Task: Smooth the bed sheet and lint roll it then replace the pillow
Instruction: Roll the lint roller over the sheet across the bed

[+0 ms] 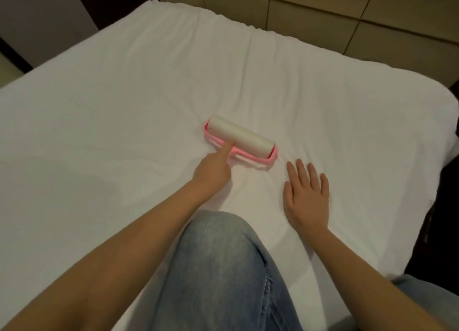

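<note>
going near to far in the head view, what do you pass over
knee in jeans → right hand flat on the sheet → lint roller → rumpled far edge of the bed sheet → tan wall panels

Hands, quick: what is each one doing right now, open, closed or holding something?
Left hand: grips the lint roller by its handle, index finger stretched forward.
Right hand: open, fingers straight, flat on the bed sheet.

The lint roller (240, 139) handle is hidden under the left hand (211, 172); the bed sheet (99, 107) runs off the left edge.
</note>
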Demonstrator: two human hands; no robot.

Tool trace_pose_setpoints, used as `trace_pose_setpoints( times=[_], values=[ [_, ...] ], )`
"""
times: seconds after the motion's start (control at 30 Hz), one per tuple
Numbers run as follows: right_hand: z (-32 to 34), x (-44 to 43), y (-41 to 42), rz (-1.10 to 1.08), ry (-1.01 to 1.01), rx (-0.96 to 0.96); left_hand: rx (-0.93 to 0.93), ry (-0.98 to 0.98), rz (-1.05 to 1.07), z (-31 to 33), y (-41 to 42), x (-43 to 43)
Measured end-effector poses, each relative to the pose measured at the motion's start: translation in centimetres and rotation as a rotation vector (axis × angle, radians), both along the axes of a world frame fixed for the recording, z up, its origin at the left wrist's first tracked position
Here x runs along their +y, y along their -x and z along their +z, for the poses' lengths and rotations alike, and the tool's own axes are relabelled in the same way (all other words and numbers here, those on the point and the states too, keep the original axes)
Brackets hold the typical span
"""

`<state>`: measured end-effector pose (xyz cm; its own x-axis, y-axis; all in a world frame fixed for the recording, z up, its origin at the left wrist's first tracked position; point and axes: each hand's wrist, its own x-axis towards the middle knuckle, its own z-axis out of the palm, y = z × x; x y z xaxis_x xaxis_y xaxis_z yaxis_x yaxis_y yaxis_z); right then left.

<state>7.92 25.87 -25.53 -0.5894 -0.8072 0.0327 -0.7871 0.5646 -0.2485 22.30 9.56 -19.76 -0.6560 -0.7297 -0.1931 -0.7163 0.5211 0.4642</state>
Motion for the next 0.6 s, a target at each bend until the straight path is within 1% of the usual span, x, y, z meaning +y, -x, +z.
trace_pose_setpoints(
  times=[0.07,0.17,0.23,0.3,0.37,0.47,0.53,0.6],
  values=[
    [-0.5,-0.1,0.1,-0.006,0.026,0.02,-0.013,-0.019,0.01,0.1,-4.1,1.9],
    [-1.0,-0.1,-0.1,0.001,0.073,0.053,-0.106,-0.087,0.065,1.0,-11.1,4.6],
    [-1.0,-0.1,-0.1,0.012,0.086,0.064,-0.139,-0.101,0.082,1.4,-12.8,5.3],
    [-1.0,-0.1,0.0,0.016,0.088,0.08,-0.137,-0.076,0.065,1.4,-11.6,4.9],
    [-1.0,-0.1,-0.1,0.029,0.055,0.097,-0.118,-0.016,0.029,1.2,-8.7,3.7],
    [0.0,-1.3,0.8,0.124,-0.039,0.109,-0.054,0.079,-0.017,0.6,-3.0,0.8],
    [0.7,-3.1,2.6,0.202,-0.088,0.077,-0.032,0.11,-0.013,0.5,1.0,-0.9],
    [1.1,-5.3,5.0,0.216,-0.097,0.037,-0.028,0.113,0.018,0.4,4.4,-2.0]
  ],
)
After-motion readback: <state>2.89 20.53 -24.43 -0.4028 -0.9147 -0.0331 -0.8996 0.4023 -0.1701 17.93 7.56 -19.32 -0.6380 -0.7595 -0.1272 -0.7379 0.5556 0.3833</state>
